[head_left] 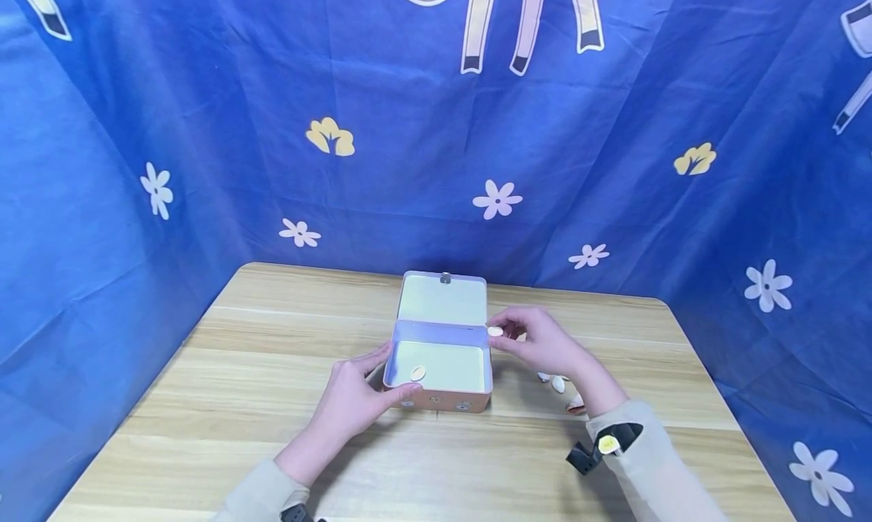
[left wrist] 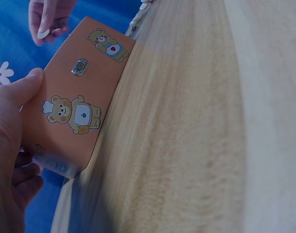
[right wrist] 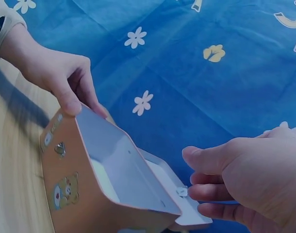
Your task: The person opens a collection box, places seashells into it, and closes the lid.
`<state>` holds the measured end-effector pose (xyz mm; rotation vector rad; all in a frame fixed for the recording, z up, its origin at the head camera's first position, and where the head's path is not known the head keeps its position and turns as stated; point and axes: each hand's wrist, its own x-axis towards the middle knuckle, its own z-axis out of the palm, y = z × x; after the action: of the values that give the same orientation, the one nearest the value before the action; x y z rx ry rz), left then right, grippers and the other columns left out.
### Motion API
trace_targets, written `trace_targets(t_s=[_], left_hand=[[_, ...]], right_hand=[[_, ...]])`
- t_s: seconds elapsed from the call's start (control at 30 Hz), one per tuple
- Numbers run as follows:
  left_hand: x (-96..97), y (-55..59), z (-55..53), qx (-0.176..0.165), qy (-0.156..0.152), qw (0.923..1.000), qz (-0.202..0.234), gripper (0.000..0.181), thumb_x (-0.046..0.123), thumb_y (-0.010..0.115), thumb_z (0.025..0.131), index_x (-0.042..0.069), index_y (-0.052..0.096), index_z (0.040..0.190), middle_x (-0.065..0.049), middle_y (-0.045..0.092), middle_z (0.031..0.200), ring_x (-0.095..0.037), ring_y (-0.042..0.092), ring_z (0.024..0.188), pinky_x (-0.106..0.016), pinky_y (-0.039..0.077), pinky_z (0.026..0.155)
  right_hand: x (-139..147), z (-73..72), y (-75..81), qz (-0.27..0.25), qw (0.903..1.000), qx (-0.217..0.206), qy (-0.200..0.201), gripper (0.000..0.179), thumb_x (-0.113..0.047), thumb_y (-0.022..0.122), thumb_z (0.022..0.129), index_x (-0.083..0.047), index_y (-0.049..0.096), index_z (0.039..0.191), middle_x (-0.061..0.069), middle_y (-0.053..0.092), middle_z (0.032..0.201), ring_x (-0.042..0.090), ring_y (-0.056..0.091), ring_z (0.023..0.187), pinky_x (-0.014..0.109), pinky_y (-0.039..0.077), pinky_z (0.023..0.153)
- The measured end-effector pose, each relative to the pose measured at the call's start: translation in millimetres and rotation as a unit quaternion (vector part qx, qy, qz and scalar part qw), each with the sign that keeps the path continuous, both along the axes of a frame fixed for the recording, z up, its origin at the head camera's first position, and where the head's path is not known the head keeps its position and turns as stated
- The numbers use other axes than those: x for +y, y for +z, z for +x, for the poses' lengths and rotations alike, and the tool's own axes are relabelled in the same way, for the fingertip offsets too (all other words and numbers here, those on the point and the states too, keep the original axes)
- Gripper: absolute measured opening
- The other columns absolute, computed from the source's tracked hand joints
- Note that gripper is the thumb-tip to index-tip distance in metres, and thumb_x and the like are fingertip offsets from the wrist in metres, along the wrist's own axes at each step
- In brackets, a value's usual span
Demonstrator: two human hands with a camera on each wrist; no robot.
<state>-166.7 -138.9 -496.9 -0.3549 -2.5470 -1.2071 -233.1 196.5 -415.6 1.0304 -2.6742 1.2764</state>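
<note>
An orange tin box [head_left: 436, 401] with bear pictures and a small metal clasp stands on the table, its lid [head_left: 443, 299] swung back. Inside it lies one small white shell [head_left: 418, 373]. The left hand [head_left: 354, 389] grips the box's left end, thumb on the front edge and fingers round the side. Just beyond the right wall, the right hand [head_left: 534, 337] pinches another pale shell [head_left: 495, 331] between thumb and fingers. That shell shows as a white disc [left wrist: 43, 34] in the left wrist view; the fingers hide it in the right wrist view.
Several white shells [head_left: 558, 384] lie on the wooden table [head_left: 286, 333] beneath the right forearm, with a larger reddish one [head_left: 576, 405] partly behind the wrist. A blue patterned cloth [head_left: 409, 166] hangs behind and at both sides.
</note>
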Motion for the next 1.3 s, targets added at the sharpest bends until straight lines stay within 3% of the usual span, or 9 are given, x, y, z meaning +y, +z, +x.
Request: trace_targets(t_s=[0.4,0.53,0.73,1.03,1.07,1.17,1.27,1.3], left_hand=[[0.7,-1.6,1.0,0.012,-0.001,0.9999,0.004,0.094,0.062,0.093,0.072,-0.002,0.068,0.136,-0.009,0.067,0.135,-0.034,0.062,0.128,-0.051,0.052,0.105],[1.0,-0.2,2.6,-0.002,0.003,1.0,-0.001,0.096,0.066,0.091,0.071,-0.001,0.068,0.136,-0.009,0.067,0.136,-0.034,0.062,0.128,-0.05,0.051,0.106],[1.3,-0.6,2.9,-0.017,0.007,0.9998,-0.002,0.098,0.071,0.088,0.07,0.002,0.069,0.137,-0.006,0.066,0.138,-0.019,0.071,0.106,-0.041,0.056,0.094],[0.8,-0.9,3.0,0.005,0.002,1.0,-0.004,0.096,0.068,0.09,0.072,0.0,0.068,0.137,-0.01,0.067,0.136,-0.03,0.067,0.122,-0.046,0.057,0.097],[1.0,-0.8,3.0,0.002,0.004,1.0,-0.005,0.096,0.068,0.09,0.072,0.0,0.068,0.137,-0.009,0.067,0.136,-0.028,0.068,0.12,-0.045,0.057,0.097],[1.4,-0.3,3.2,-0.015,0.009,0.9998,-0.007,0.097,0.069,0.09,0.07,0.003,0.068,0.138,-0.006,0.067,0.137,-0.019,0.073,0.088,-0.04,0.057,0.091],[1.6,-0.1,3.4,-0.027,0.014,0.9995,-0.009,0.096,0.069,0.09,0.07,0.005,0.068,0.139,-0.003,0.066,0.137,-0.011,0.053,0.058,-0.037,0.056,0.085],[1.7,0.2,3.4,-0.026,0.014,0.9995,-0.008,0.096,0.068,0.09,0.07,0.005,0.068,0.139,-0.004,0.066,0.137,-0.009,0.052,0.058,-0.037,0.056,0.084]], right_hand=[[-29,-5.0,-2.2,0.0,0.9992,-0.034,0.021,0.023,-0.017,0.08,0.097,-0.004,0.077,0.116,-0.004,0.072,0.097,0.015,0.065,0.088,0.033,0.058,0.083],[-40,-7.7,-8.5,0.01,0.9982,-0.049,0.032,0.024,-0.016,0.081,0.096,-0.004,0.078,0.116,-0.005,0.072,0.096,0.015,0.065,0.088,0.032,0.058,0.083],[-54,-9.6,-16.1,0.017,0.997,-0.059,0.047,0.024,-0.014,0.081,0.096,-0.001,0.077,0.116,-0.005,0.071,0.092,0.013,0.064,0.085,0.032,0.057,0.079],[-68,-11.6,-28.6,0.026,0.9955,-0.073,0.055,0.026,-0.014,0.082,0.095,0.003,0.076,0.115,-0.006,0.069,0.088,0.01,0.062,0.079,0.026,0.054,0.073],[-69,-11.5,-29.4,0.026,0.9953,-0.075,0.057,0.026,-0.013,0.082,0.095,0.003,0.076,0.114,-0.006,0.069,0.087,0.01,0.061,0.078,0.026,0.053,0.072],[-71,-11.5,-31.1,0.025,0.9948,-0.077,0.061,0.026,-0.013,0.083,0.095,0.003,0.076,0.113,-0.006,0.068,0.084,0.01,0.061,0.075,0.025,0.052,0.068],[-73,-11.7,-32.1,0.029,0.9946,-0.078,0.063,0.025,-0.013,0.083,0.094,0.003,0.076,0.112,-0.006,0.068,0.081,0.009,0.061,0.073,0.024,0.05,0.065],[-74,-11.9,-32.4,0.031,0.9945,-0.077,0.064,0.025,-0.013,0.083,0.094,0.003,0.076,0.111,-0.005,0.068,0.081,0.009,0.06,0.072,0.024,0.05,0.065]])
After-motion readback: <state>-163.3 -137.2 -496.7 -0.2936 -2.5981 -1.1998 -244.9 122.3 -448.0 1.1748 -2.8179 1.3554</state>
